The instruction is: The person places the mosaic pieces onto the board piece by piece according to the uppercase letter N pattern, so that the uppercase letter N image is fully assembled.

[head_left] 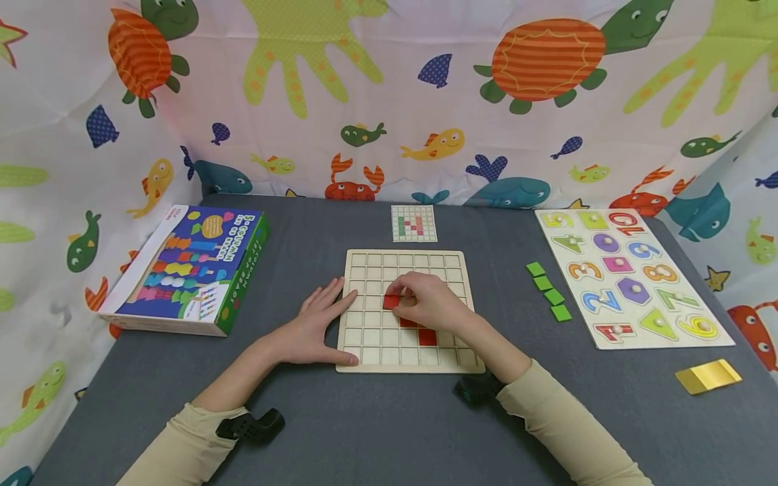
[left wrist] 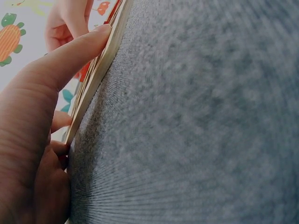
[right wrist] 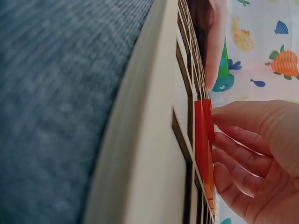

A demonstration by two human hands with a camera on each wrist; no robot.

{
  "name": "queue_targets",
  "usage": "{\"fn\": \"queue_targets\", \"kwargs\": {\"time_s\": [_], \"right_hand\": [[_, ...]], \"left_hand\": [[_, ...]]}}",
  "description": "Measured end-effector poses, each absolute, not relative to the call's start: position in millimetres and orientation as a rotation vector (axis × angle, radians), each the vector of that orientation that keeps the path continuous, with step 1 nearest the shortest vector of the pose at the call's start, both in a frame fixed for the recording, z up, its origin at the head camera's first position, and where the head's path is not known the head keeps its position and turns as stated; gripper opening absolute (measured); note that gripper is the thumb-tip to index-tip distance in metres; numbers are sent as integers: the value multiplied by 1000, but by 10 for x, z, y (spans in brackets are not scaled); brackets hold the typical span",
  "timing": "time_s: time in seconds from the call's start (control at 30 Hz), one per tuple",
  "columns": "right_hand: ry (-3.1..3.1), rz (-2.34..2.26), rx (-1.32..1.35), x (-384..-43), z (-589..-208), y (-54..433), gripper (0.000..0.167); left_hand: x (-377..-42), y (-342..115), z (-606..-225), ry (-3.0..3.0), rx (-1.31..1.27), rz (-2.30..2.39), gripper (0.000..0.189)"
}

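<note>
A wooden grid board (head_left: 358, 337) lies on the table, with red square tiles (head_left: 427, 337) set in a diagonal on it. My right hand (head_left: 428, 300) is over the board, its thumb and fingertips pinching a red tile (head_left: 392, 302) at the upper left of that diagonal. In the right wrist view, the thumb and index finger touch the edges of this tile (right wrist: 208, 120). My left hand (head_left: 310, 331) rests along the board's left side with its fingers spread, and its thumb presses the near left corner. My right hand hides part of the grid.
Behind the board lies a small pattern card (head_left: 415, 223) with coloured squares. Several green tiles (head_left: 554, 296) form a slanted row to the right, beside a number-and-shape puzzle board (head_left: 608, 270). A gold block (head_left: 708, 376) sits nearer, and a colourful game box (head_left: 188, 270) is at left.
</note>
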State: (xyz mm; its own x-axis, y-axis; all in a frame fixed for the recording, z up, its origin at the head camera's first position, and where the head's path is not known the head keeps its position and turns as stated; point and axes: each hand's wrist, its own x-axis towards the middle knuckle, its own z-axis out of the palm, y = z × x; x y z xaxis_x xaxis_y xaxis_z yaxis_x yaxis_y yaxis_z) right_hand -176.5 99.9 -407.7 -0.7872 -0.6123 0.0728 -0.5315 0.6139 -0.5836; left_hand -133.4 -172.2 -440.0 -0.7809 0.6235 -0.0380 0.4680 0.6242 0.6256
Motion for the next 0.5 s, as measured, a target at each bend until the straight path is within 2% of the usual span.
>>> {"fn": "queue_targets", "kwargs": {"time_s": [0.5], "right_hand": [[2667, -906, -1004, -1660, -4027, 1165, 24]], "left_hand": [[-1334, -1716, -4398, 2606, 887, 886, 111]]}}
